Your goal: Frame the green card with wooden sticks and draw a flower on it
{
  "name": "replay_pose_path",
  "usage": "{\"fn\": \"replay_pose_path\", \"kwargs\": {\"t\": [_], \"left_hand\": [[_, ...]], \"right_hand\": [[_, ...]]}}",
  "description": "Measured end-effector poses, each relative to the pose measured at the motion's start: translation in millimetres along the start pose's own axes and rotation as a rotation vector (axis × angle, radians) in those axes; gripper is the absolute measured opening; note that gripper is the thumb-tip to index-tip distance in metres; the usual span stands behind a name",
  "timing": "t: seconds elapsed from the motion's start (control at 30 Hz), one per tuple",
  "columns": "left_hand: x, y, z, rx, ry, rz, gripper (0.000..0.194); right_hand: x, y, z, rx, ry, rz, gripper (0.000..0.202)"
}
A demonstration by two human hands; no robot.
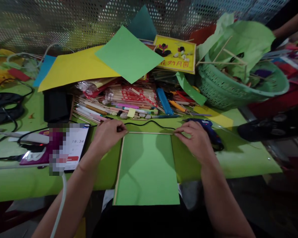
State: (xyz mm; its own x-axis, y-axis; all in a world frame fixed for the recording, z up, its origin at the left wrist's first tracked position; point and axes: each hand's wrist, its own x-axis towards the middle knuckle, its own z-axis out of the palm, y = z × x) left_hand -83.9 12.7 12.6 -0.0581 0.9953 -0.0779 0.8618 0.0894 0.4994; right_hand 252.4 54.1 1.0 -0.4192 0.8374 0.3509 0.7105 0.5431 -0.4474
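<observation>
A green rectangular sheet (149, 168) lies in front of me, its near end reaching past the table's front edge. Along its far edge runs a thin wooden stick (150, 133). My left hand (109, 135) pinches the left end of this stick between thumb and fingers. At the other end, my right hand (195, 137) pinches it the same way. A second wooden stick (118, 172) lines the sheet's left edge. Just behind my right hand lies a blue glue gun (205, 125), partly hidden by that hand. A black cord (149, 122) curves behind the held stick.
A purple power strip (41, 152) and a phone (76, 145) are at left. Behind lie pens, bundled sticks (131, 96), a yellow framed picture (176, 53) and a loose green sheet (129, 54). A green basket (223, 89) stands at back right.
</observation>
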Motion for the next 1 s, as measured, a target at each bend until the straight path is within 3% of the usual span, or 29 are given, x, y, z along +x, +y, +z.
{"fn": "replay_pose_path", "kwargs": {"t": [0.17, 0.57, 0.67, 0.8, 1.0], "left_hand": [[0, 1, -1.0, -0.004, -0.009, -0.001, 0.011], [-1, 0, -1.7, 0.023, -0.009, 0.002, 0.007], [-5, 5, -1.4, 0.063, 0.08, 0.036, 0.008], [-13, 27, -0.6, 0.111, 0.328, 0.151, 0.012], [-13, 82, 5.5, 0.058, 0.22, 0.485, 0.015]], "right_hand": [[2, -1, 4, -0.055, -0.087, -0.021, 0.011], [5, -1, 8, -0.225, -0.123, -0.091, 0.019], [6, -4, 4, -0.213, -0.113, -0.099, 0.017], [10, -15, -5, -0.152, -0.093, -0.123, 0.017], [25, -42, -22, -0.174, -0.058, -0.231, 0.016]]}}
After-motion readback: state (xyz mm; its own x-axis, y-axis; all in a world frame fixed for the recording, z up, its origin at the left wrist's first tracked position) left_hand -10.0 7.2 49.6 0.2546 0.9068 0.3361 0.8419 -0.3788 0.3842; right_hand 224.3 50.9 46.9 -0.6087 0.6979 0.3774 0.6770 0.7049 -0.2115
